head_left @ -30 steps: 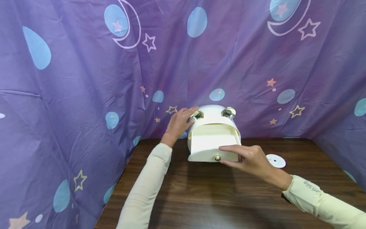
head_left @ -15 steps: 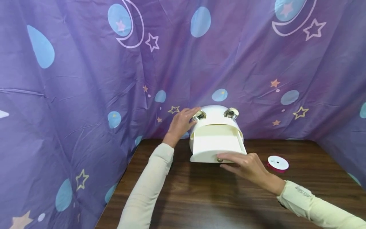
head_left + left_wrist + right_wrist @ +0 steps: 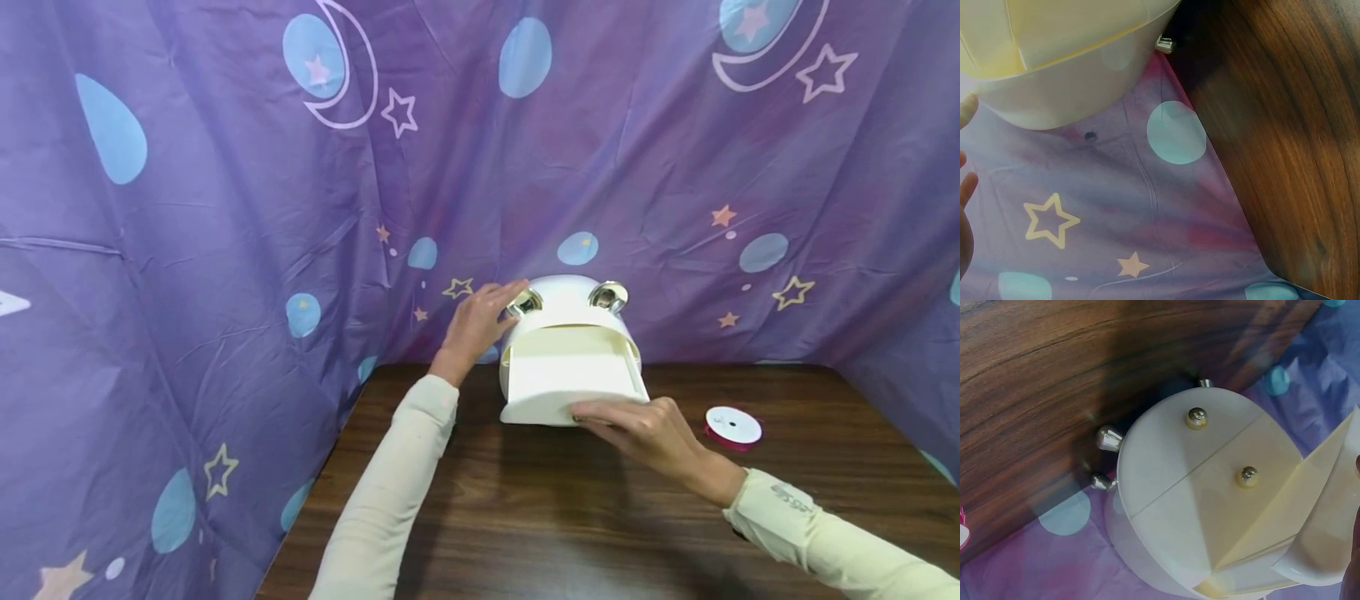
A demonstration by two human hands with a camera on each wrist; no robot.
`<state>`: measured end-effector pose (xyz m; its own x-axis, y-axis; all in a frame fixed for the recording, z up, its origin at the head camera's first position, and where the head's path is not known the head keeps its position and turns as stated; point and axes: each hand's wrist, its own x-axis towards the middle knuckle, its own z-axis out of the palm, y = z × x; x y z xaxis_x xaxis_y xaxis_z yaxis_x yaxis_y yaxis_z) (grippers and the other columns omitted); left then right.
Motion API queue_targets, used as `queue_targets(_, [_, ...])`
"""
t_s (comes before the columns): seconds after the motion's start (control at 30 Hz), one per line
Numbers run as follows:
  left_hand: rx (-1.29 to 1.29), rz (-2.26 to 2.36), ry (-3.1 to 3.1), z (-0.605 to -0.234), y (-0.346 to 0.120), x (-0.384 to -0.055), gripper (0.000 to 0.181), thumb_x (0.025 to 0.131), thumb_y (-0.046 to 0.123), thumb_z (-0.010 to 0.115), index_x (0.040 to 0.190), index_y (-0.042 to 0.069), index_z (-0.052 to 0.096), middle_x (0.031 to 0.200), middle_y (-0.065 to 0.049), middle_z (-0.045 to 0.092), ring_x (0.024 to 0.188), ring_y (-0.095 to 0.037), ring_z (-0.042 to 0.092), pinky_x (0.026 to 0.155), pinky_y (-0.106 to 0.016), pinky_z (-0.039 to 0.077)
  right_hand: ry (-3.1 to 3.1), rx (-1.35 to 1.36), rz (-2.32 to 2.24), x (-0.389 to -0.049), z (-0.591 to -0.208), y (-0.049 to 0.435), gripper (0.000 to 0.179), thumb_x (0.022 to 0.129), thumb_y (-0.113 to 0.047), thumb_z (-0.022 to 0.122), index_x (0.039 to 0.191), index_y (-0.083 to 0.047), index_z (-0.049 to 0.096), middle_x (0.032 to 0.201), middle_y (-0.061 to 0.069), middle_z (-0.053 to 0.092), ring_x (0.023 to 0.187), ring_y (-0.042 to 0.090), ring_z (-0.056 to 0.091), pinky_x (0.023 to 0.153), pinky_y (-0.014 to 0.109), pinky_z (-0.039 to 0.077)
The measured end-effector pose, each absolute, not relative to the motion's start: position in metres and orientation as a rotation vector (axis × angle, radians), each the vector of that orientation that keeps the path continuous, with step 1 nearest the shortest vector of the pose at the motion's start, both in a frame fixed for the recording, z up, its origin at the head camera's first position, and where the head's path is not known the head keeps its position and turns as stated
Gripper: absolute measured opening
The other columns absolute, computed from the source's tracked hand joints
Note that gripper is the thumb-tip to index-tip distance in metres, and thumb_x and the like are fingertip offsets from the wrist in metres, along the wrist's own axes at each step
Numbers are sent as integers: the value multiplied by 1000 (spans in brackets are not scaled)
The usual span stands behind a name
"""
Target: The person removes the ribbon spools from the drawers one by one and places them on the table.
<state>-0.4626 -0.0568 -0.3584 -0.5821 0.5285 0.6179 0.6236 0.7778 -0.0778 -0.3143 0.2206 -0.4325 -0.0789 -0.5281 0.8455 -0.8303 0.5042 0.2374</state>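
A white rounded mini chest of drawers [image 3: 562, 293] with shiny round ears stands at the back of the table, its top drawer [image 3: 573, 371] pulled out. My right hand [image 3: 656, 433] pinches the small knob at the drawer front; the fingers mostly cover the knob. Two lower drawer fronts with gold knobs [image 3: 1197, 417] and short metal feet [image 3: 1109, 439] show in the right wrist view. My left hand [image 3: 474, 323] rests against the left ear [image 3: 527, 302], fingers extended. In the left wrist view only some fingertips [image 3: 967, 109] appear, near the white body [image 3: 1066, 94].
A white-sided ribbon spool [image 3: 733, 425] with pink ribbon lies on the dark wooden table [image 3: 525, 517], right of the chest. A purple curtain [image 3: 420, 167] with moons and stars hangs directly behind and at both sides.
My right thumb and fingers have come together over the drawer knob, which showed between them before. The drawer front tilts slightly more upward. My left hand stays by the ear.
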Motion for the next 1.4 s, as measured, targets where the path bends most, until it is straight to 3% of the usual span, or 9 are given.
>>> queue_targets(0.2, [-854, -217, -2327, -357, -57, -463, 68, 93, 30, 80, 155, 25, 51, 151, 6, 57, 125, -20, 62, 97, -35, 59, -1770, 1129, 402, -320, -425, 220, 23, 102, -34, 69, 119, -24, 80, 107, -7, 80, 69, 6, 73, 42, 22, 50])
queue_targets(0.4, [-874, -268, -2320, -358, -57, -461, 68, 92, 28, 81, 154, 23, 53, 150, 4, 58, 125, -22, 62, 99, -36, 58, -1813, 1095, 435, -330, -425, 221, 25, 100, -33, 71, 121, -23, 79, 111, -7, 79, 74, 10, 75, 49, 25, 56])
queue_targets(0.57, [-880, -272, -2310, -361, -57, -461, 68, 92, 28, 81, 153, 22, 53, 150, 4, 58, 125, -22, 62, 100, -36, 58, -1843, 1047, 440, -342, -427, 222, 37, 85, -23, 83, 122, -23, 79, 110, -6, 79, 62, 6, 68, 45, 26, 52])
queue_targets(0.73, [-875, -241, -2282, -360, -57, -461, 67, 91, 28, 82, 152, 23, 54, 147, 4, 61, 124, -21, 63, 100, -35, 57, -1895, 993, 460, -356, -427, 221, 52, 73, -14, 91, 122, -24, 79, 108, -6, 79, 54, 1, 52, 43, 28, 49])
queue_targets(0.93, [-871, -224, -2282, -359, -57, -462, 68, 91, 28, 82, 153, 24, 54, 147, 4, 61, 124, -21, 63, 99, -34, 58, -1947, 929, 498, -370, -427, 220, 51, 73, -11, 93, 120, -24, 79, 105, -3, 80, 49, -1, 32, 41, 30, 46])
queue_targets(1.4, [-855, -213, -2290, -359, -56, -463, 67, 90, 29, 83, 151, 26, 56, 148, 6, 60, 126, -20, 62, 99, -35, 58, -1955, 862, 494, -396, -431, 218, 48, 78, -11, 91, 122, -26, 78, 102, -3, 80, 50, 0, 33, 41, 32, 48])
